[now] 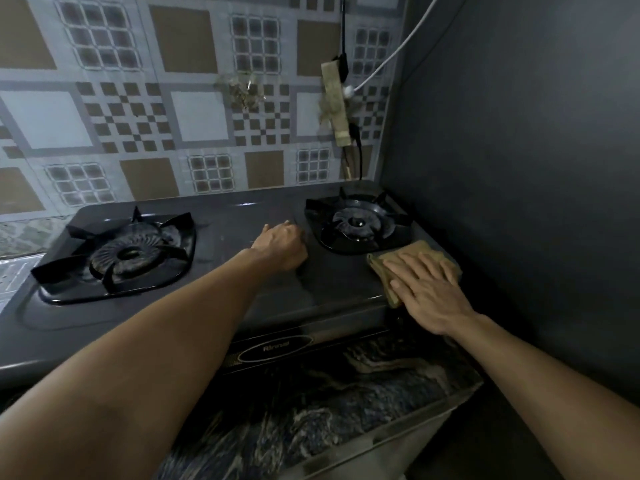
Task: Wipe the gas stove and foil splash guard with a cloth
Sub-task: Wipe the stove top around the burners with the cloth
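Note:
A dark two-burner gas stove [339, 285] fills the middle of the view. Its left burner [128, 254] and right burner [360, 223] carry black pan supports. A folded tan cloth [420, 252] lies on the stove's front right corner, just in front of the right burner. My right hand [429, 289] presses flat on it with straight fingers. My left hand [282, 244] rests on the stove top between the two burners, fingers curled under and holding nothing. Behind the stove stands the patterned foil splash guard [194, 116].
A plain grey wall [519, 168] closes in the right side, close to the cloth. A power strip [334, 102] with cables hangs on the splash guard above the right burner. A dark marbled counter edge [346, 403] runs in front of the stove.

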`<state>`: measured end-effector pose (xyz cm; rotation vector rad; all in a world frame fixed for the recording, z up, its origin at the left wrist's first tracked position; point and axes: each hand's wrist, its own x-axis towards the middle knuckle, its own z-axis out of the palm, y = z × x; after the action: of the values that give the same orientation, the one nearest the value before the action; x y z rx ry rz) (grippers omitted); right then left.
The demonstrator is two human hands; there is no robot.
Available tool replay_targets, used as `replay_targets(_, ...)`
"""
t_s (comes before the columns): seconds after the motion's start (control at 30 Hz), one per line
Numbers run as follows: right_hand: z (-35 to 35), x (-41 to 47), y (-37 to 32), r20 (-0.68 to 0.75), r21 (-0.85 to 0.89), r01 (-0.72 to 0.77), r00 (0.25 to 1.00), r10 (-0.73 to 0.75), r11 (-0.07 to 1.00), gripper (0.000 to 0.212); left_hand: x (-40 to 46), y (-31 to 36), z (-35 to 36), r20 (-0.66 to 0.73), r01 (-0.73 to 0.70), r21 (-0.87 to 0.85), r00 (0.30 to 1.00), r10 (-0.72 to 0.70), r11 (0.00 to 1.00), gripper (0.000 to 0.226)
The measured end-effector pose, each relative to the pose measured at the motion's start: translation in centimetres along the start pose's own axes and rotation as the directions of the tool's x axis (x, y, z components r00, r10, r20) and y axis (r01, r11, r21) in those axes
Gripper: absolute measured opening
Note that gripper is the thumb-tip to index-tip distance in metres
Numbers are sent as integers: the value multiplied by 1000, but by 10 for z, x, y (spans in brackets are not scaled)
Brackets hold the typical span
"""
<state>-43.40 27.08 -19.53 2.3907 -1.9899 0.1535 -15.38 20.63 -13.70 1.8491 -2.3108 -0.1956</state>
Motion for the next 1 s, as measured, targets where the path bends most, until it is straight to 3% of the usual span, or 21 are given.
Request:
replay_targets(0.1,0,3,-13,39,16,-65,997,64,998,52,8,13,4,-33,-2,-87,999,-1,996,38)
replay_targets(0.3,-3,20,-85,34,113,9,999,-13,994,49,28,31,11,-47,105,-258,992,-121,960,33)
replay_targets(0.43,-7,25,-97,58,125,10,998,-17,992,52,45,29,4,-48,131,-208,988,-144,969,33)
replay_targets(0.67,-4,24,-69,12,103,-34,999,33,994,58,64,38,-4,-97,180,7,979,-178,984,46)
replay_targets(0.77,-2,22,-15,1,48,-213,977,213,976,56,64,36,-2,-90,187,-24,978,-189,982,45)
replay_targets(0.87,-12,29,24,116,48,-351,932,344,935,54,63,32,-1,-67,193,-98,978,-200,976,42)
replay_targets(0.93,-13,32,16,128,18,-346,931,341,938,55,63,27,-3,-42,181,-141,981,-189,973,41)
replay_targets(1.0,-5,27,-14,94,76,-254,965,246,964,56,64,23,-5,-3,155,-162,988,-157,975,38)
